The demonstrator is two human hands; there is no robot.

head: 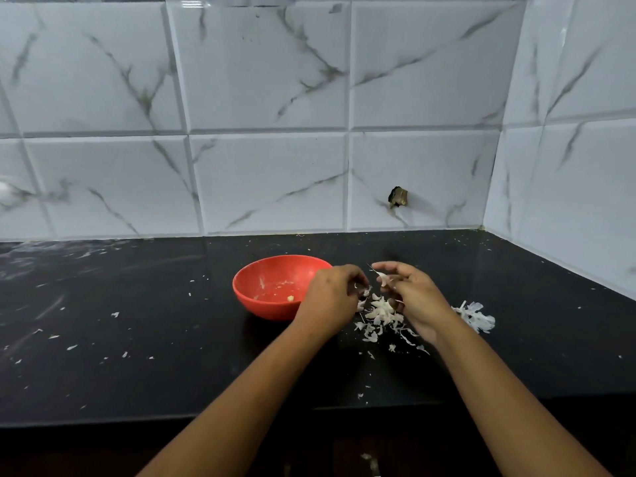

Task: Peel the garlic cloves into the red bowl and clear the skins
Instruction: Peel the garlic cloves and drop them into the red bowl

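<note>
A garlic clove point(381, 277) is pinched between the thumb and fingertips of the right hand point(411, 297), with its pointed end turned up and toward the left hand point(335, 294). The left hand's fingers are curled just beside it; whether a scrap of skin is held there cannot be told. The red bowl point(265, 270) lies to the left of both hands, its right rim covered in the view by the left hand, which is the nearer. 1 small pale piece point(290, 298) is seen inside the bowl. A heap of skins point(380, 313) is spread on the black counter point(137, 339) below and between the hands, and a 2nd heap point(476, 318) lies beyond the right wrist. Only the left hand is judged to stand between clove and bowl.
</note>
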